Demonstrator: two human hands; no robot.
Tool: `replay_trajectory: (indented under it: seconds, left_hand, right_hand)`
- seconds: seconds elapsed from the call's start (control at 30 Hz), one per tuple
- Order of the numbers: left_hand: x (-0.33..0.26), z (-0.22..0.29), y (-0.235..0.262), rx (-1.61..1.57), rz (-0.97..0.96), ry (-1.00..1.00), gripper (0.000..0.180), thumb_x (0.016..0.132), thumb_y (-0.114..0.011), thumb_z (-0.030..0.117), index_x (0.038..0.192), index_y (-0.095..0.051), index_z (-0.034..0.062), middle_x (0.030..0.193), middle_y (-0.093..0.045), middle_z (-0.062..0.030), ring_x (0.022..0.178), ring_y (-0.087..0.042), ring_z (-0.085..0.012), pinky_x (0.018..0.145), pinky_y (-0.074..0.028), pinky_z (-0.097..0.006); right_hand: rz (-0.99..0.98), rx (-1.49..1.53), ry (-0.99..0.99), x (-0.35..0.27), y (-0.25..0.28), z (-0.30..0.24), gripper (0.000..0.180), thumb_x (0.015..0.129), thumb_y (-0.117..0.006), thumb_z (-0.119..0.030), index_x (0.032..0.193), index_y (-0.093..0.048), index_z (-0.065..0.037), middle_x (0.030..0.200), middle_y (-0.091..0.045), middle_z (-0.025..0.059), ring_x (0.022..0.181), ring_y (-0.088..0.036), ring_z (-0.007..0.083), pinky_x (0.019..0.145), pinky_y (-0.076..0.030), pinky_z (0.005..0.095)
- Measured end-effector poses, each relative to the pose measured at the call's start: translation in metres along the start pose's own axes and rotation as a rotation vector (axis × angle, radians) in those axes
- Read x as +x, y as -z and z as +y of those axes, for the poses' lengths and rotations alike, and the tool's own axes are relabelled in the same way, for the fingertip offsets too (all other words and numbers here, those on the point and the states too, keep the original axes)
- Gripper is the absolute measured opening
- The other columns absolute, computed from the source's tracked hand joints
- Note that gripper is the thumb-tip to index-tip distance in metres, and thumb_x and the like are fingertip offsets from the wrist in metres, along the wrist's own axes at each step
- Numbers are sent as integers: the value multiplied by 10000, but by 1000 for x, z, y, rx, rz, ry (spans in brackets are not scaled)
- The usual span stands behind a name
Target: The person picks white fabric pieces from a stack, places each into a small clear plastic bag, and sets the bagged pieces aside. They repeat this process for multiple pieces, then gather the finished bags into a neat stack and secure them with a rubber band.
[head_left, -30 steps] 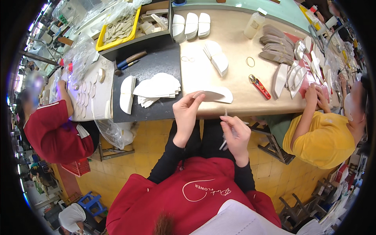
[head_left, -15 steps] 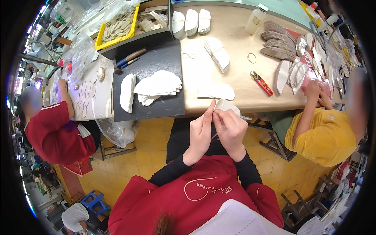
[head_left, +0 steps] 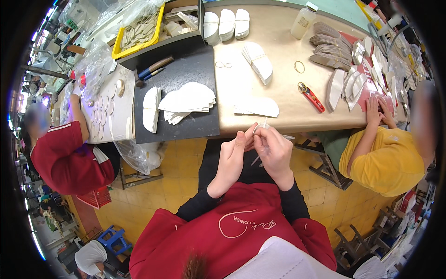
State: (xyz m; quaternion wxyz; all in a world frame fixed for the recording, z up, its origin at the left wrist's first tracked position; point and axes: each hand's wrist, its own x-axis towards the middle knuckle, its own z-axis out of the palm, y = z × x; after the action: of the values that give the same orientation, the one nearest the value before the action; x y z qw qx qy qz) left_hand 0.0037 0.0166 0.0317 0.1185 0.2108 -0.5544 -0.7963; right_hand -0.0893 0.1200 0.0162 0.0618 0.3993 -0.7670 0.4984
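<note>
Just in front of the surface's (head_left: pixel 283 90) near edge, the right hand (head_left: pixel 275 151) pinches a small white piece (head_left: pixel 261 126); the left hand (head_left: pixel 231 158) meets it, its grip partly hidden, so I cannot tell its closure. That piece looks mid-handling. Two banded bundles (head_left: pixel 258 63) (head_left: pixel 151 111) seem done; fanned white pieces (head_left: pixel 188 100) near the near edge lie loose, apparently left over.
</note>
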Motion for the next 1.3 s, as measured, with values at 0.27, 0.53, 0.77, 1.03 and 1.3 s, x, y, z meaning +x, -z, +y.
replay_trajectory:
  seconds: [0.27,0.53,0.77,1.03,1.3]
  left_hand:
    - [-2,-3,-3,132,36,-79,555,1126,-342,359,1415,-499,-88,1181,-696,-206,1099,-655,-194,972,-518,-316]
    - [-4,-5,4,245,-8,-52,520,1110,-400,329,1404,-525,-82,1241,-669,-185,1131,-650,-215,1003,-508,-333]
    - [7,-3,16,185,45,93,202,987,-649,59,1126,-710,-73,1016,-739,-91,953,-687,-106,860,-564,-246]
    - [7,-19,3,-55,177,-43,159,1025,-611,125,1088,-656,-14,1001,-678,-34,882,-642,-85,794,-568,-244]
    - [12,-17,27,-58,360,-157,181,1026,-622,149,1005,-663,-26,932,-673,-37,823,-666,-101,765,-572,-250]
  right_hand:
    - [24,-31,-6,-1,3,-4,94,819,-750,-25,871,-672,-38,756,-641,87,586,-640,255,518,-490,344]
    - [-35,139,-90,0,1,-4,97,848,-711,28,920,-651,2,761,-625,95,602,-613,185,556,-481,290]
    - [-172,638,-517,-16,8,5,15,941,-580,-29,927,-581,-22,786,-615,29,658,-574,91,592,-472,248]
    - [100,1101,-696,-20,-8,6,129,974,-617,-130,979,-497,-83,888,-557,-2,791,-525,55,682,-446,214]
    - [322,847,-640,-24,2,39,87,946,-699,-41,903,-624,-29,843,-611,-19,790,-548,52,731,-445,204]
